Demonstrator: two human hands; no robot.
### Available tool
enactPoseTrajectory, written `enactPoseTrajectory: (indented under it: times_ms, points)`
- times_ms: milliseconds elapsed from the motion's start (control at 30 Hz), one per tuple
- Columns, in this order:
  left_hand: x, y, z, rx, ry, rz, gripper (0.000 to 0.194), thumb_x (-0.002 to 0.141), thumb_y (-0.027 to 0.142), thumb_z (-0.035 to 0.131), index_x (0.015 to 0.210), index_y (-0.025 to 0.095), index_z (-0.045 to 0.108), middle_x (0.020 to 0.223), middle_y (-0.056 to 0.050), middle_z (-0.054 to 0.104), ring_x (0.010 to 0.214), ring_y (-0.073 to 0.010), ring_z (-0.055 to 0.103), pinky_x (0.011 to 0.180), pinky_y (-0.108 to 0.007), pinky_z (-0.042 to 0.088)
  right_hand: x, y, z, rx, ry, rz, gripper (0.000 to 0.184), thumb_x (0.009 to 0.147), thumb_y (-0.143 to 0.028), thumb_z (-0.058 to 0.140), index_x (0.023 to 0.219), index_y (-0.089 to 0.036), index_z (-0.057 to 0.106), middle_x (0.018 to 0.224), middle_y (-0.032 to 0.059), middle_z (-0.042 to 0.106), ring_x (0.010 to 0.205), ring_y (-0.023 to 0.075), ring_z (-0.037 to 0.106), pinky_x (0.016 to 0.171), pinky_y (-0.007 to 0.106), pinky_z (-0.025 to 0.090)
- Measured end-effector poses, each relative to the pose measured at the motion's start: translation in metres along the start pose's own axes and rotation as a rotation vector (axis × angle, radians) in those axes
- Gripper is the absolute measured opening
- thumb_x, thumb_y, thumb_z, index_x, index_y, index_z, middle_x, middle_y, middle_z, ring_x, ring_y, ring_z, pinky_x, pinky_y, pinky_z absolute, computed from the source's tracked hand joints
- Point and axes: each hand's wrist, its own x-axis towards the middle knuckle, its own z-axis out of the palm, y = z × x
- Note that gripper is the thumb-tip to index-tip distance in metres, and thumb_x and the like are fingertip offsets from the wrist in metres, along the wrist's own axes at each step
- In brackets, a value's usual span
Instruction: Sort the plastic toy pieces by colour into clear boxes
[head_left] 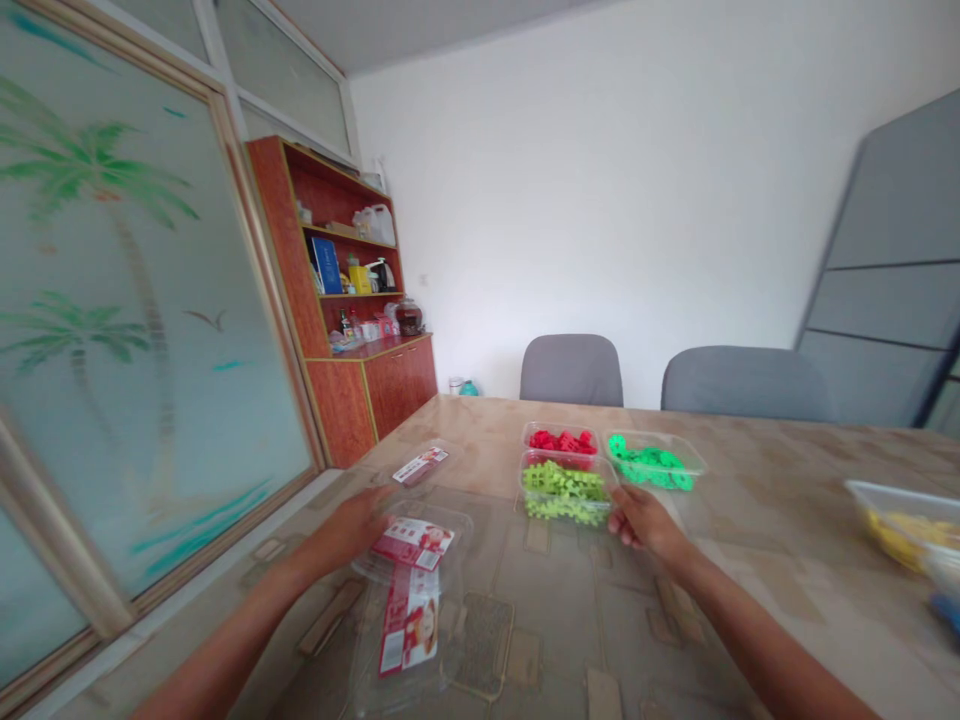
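My left hand (364,517) is at the left edge of a clear plastic lid (463,523) with a red and white label. Its fingers look closed on that edge, though their tips are partly hidden. A second labelled clear lid (365,655) lies nearer to me, overlapped by the first; a third lid (421,466) rests farther back. My right hand (636,517) grips the right side of a clear tub of light green plastic pieces (566,490). Directly behind it stands a tub of red pieces (561,441), and to the right one with bright green pieces (652,464).
On the right of the patterned table (757,520) stands a tub with yellow pieces (907,530), beside a partly visible container with blue contents (946,608). Two grey chairs (571,368) line the far edge. A wooden cabinet (401,380) stands beyond, at the left.
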Motion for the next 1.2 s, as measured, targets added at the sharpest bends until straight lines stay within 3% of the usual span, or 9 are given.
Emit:
enactPoseTrajectory:
  times_ms: [133, 233, 567, 633, 700, 767, 867, 1000, 1200]
  points:
    - [0.003, -0.010, 0.008, 0.045, -0.028, -0.042, 0.050, 0.078, 0.031, 0.044, 0.121, 0.010, 0.060, 0.102, -0.014, 0.069, 0.094, -0.0282, 0.065, 0.085, -0.038, 0.048, -0.005, -0.002, -0.001, 0.001, -0.012, -0.026, 0.033, 0.080, -0.051, 0.047, 0.065, -0.022, 0.048, 0.047, -0.0029, 0.057, 0.036, 0.0092, 0.045, 0.036, 0.020, 0.030]
    - [0.003, -0.011, 0.011, 0.062, -0.033, -0.045, 0.049, 0.079, 0.029, 0.044, 0.120, 0.009, 0.059, 0.093, -0.011, 0.069, 0.087, -0.0263, 0.065, 0.081, -0.035, 0.048, -0.018, -0.005, -0.006, 0.003, -0.042, -0.019, 0.034, 0.079, -0.051, 0.046, 0.081, -0.019, 0.058, 0.045, -0.0040, 0.056, 0.033, 0.0105, 0.045, 0.034, 0.020, 0.029]
    - [0.003, -0.002, 0.010, 0.069, 0.016, -0.076, 0.047, 0.081, 0.025, 0.046, 0.125, 0.009, 0.055, 0.099, -0.013, 0.068, 0.091, -0.0261, 0.064, 0.082, -0.035, 0.046, -0.104, 0.007, -0.024, -0.212, -0.227, 0.084, 0.071, 0.081, -0.064, 0.036, 0.127, -0.013, 0.052, 0.040, -0.0037, 0.056, 0.028, 0.0149, 0.050, 0.031, 0.022, 0.035]
    - [0.004, 0.003, 0.005, 0.055, 0.039, -0.066, 0.047, 0.084, 0.027, 0.044, 0.127, 0.011, 0.053, 0.108, -0.014, 0.066, 0.096, -0.0259, 0.063, 0.085, -0.035, 0.045, -0.110, 0.002, -0.033, -0.423, -0.175, 0.031, 0.075, 0.084, -0.066, 0.031, 0.130, -0.011, 0.052, 0.048, 0.0023, 0.062, 0.039, 0.0211, 0.060, 0.039, 0.029, 0.046]
    - [0.005, 0.007, 0.003, 0.033, 0.044, -0.053, 0.048, 0.086, 0.032, 0.044, 0.129, 0.012, 0.052, 0.115, -0.014, 0.064, 0.099, -0.0256, 0.062, 0.087, -0.034, 0.044, -0.110, -0.007, -0.040, -0.623, -0.041, -0.140, 0.075, 0.085, -0.066, 0.031, 0.132, -0.011, 0.052, 0.072, 0.0120, 0.072, 0.067, 0.0298, 0.070, 0.061, 0.041, 0.056]
    - [0.005, 0.009, 0.003, 0.010, 0.029, -0.052, 0.049, 0.085, 0.035, 0.046, 0.128, 0.011, 0.053, 0.115, -0.015, 0.064, 0.098, -0.0264, 0.063, 0.086, -0.034, 0.045, -0.105, -0.017, -0.041, -0.718, 0.021, -0.378, 0.071, 0.085, -0.064, 0.037, 0.136, -0.015, 0.050, 0.114, 0.0183, 0.067, 0.107, 0.0353, 0.061, 0.091, 0.051, 0.048]
    - [0.006, 0.006, 0.008, -0.025, 0.002, -0.070, 0.048, 0.081, 0.031, 0.050, 0.122, 0.009, 0.058, 0.104, -0.014, 0.068, 0.089, -0.0267, 0.065, 0.078, -0.034, 0.047, -0.097, -0.028, -0.032, -0.762, -0.201, -0.571, 0.075, 0.084, -0.062, 0.046, 0.145, -0.020, 0.035, 0.152, 0.0136, 0.032, 0.139, 0.0343, 0.026, 0.110, 0.054, 0.027]
    - [0.007, 0.000, 0.015, -0.090, 0.015, -0.093, 0.044, 0.076, 0.025, 0.049, 0.115, 0.009, 0.061, 0.091, -0.011, 0.070, 0.082, -0.0249, 0.066, 0.073, -0.031, 0.046, -0.091, -0.038, -0.017, -0.811, -0.490, -0.498, 0.094, 0.077, -0.070, 0.052, 0.150, -0.020, 0.020, 0.157, 0.0129, 0.015, 0.143, 0.0346, 0.009, 0.113, 0.056, 0.014]
    - [0.009, 0.005, 0.017, -0.271, 0.043, -0.086, 0.045, 0.069, 0.022, 0.053, 0.112, 0.011, 0.062, 0.067, 0.000, 0.064, 0.063, -0.0199, 0.061, 0.061, -0.027, 0.042, -0.101, -0.058, -0.017, -0.827, -0.620, -0.374, 0.109, 0.064, -0.071, 0.065, 0.149, -0.020, 0.020, 0.156, 0.0161, 0.015, 0.142, 0.0391, 0.006, 0.113, 0.058, 0.008]
